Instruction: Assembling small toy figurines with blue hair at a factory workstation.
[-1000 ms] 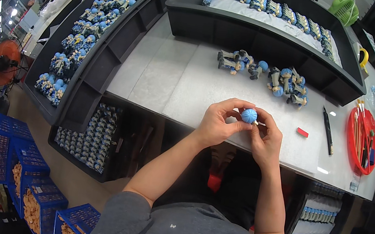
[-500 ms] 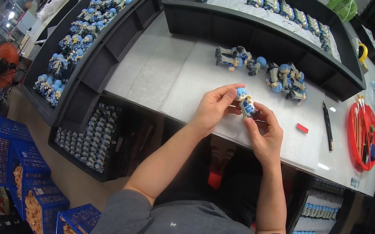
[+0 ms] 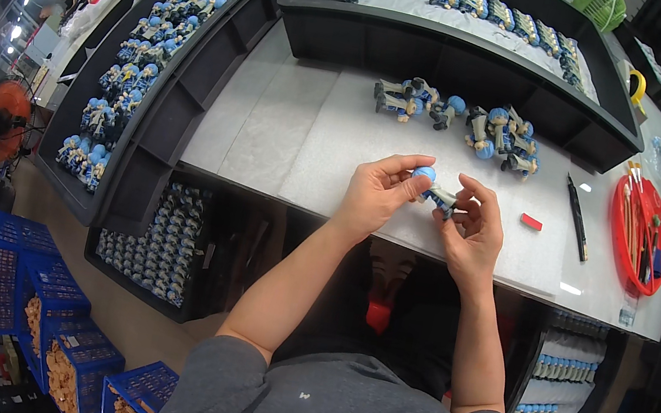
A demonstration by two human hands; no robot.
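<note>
A small blue-haired toy figurine (image 3: 442, 196) is held above the front of the white-covered worktable (image 3: 272, 134). My left hand (image 3: 377, 195) pinches it at the head end between thumb and fingers. At its dark feet, my right hand (image 3: 475, 237) grips with thumb and curled fingers, the index finger raised off it. The figurine lies tilted, head to the left, its pale side showing. Beyond my hands lie two loose groups of similar figurines (image 3: 407, 100), (image 3: 498, 134) on the white sheet.
A black tray (image 3: 453, 60) with rows of figurines stands behind. Left is another black tray (image 3: 178, 91), heaped with figurines. To the right lie a red block (image 3: 531, 222), a black pen (image 3: 577, 216) and a red basket (image 3: 614, 243) of brushes. Blue crates (image 3: 89, 345) stand lower left.
The figurine has been turned about its length, from its blue front to its pale side. My right hand's fingers have opened and shifted around its feet.
</note>
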